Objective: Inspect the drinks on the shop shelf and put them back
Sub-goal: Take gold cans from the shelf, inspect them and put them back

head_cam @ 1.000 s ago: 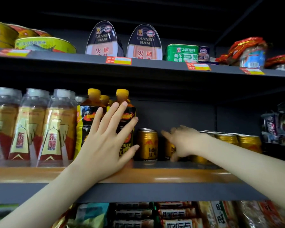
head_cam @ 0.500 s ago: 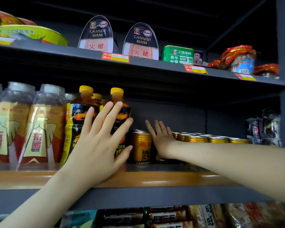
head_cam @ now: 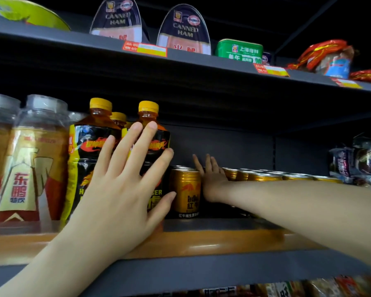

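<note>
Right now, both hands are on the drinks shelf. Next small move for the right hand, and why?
Probably close the right hand around a gold can in the row behind the front gold can and draw it out to inspect. Its fingers are open and reach in beside that front can, holding nothing. The left hand lies flat against the black-label bottles, steadying them.

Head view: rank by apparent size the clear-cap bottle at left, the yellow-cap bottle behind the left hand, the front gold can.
1. clear-cap bottle, nearest the camera, so its lead is unsure
2. yellow-cap bottle, partly covered by the left hand
3. front gold can, clearly smallest
</note>
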Motion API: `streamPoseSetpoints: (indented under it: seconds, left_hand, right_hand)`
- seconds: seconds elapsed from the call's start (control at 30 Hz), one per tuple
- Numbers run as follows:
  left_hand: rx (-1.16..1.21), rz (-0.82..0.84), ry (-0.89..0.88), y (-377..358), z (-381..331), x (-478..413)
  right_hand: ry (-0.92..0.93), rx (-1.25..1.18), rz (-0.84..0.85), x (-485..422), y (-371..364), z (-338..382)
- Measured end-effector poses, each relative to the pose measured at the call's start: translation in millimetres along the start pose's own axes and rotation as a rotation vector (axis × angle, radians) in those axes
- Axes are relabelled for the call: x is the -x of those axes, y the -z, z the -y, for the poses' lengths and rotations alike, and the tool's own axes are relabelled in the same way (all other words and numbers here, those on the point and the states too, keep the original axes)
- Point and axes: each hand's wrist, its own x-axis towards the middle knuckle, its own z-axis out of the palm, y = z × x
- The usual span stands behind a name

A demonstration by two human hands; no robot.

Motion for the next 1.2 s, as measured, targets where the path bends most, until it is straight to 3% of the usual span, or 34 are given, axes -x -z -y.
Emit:
streamPoseSetpoints:
  seconds: [0.2, 0.37, 0.5, 0.63, 1.03, 1.2]
  left_hand:
    - [0.024, -0.006, 0.03, -1.6, -3.5, 2.3]
    - [-0.008, 0.019, 0.037, 1.1, -4.6, 2.5]
    - [0.005, 0.03, 0.036, 2.0, -4.4, 1.7]
    - [0.03, 0.039, 0.026, 2.7, -1.9, 2.1]
    - [0.054, 0.01, 0.046, 17.7, -11.0, 4.9]
    - [0.383, 0.003, 0.135, 56.8, -54.7, 28.3]
  right_hand:
    - [0.145, -0.063, -0.176, 33.8, 34.9, -1.7]
    - [0.35, -0.522, -0.261, 77.6, 62.2, 2.3]
    - [0.255, -0.527, 0.004, 85.9, 54.1, 12.7]
    - [0.235, -0.631, -0.003, 93.1, 54.2, 15.0]
    - [0.517, -0.323, -0.707, 178.5, 69.0, -12.1]
    - [0.699, -0.209, -1.025, 239.1, 52.6, -17.2]
